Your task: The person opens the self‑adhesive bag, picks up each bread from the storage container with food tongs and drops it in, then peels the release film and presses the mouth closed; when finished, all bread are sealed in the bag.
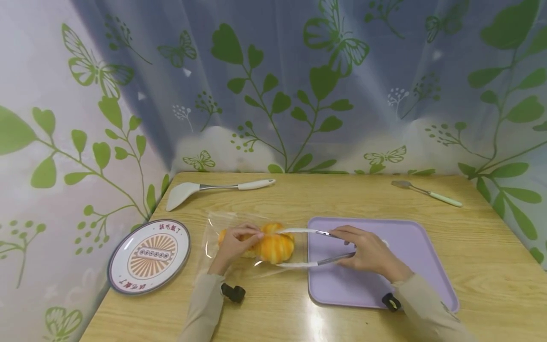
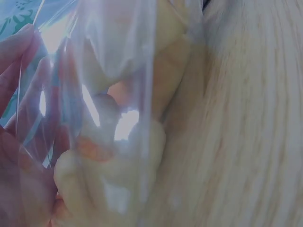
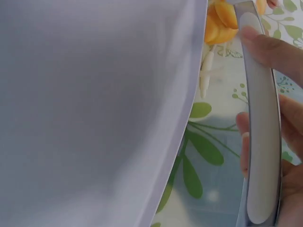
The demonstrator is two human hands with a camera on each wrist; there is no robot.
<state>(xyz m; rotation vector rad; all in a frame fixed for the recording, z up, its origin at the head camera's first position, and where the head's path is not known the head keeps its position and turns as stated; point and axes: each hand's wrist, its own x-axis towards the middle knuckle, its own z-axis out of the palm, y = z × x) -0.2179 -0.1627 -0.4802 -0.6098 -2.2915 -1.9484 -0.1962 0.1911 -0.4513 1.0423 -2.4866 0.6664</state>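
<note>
A clear plastic bag (image 1: 213, 223) lies left of the lilac tray (image 1: 410, 237), with orange-yellow bread (image 1: 277, 247) in it. My left hand (image 1: 234, 244) pinches the bag's film over the bread; in the left wrist view its fingers (image 2: 40, 94) show through the shiny film, beside pale bread (image 2: 113, 175). Over the tray, my right hand (image 1: 369, 249) grips the metal tongs (image 1: 329, 260). Their white tips are spread, one along the upper side of the bread and one along its lower side. The right wrist view shows fingers and thumb around the tongs' handle (image 3: 261, 123).
At the left stands a patterned plate (image 1: 149, 256), its edge near the table's left side. A white spatula (image 1: 218, 187) lies behind the bag. Toward the back right rests a small spreader with a pale green handle (image 1: 444, 198). A patterned curtain (image 1: 282, 85) hangs behind the table.
</note>
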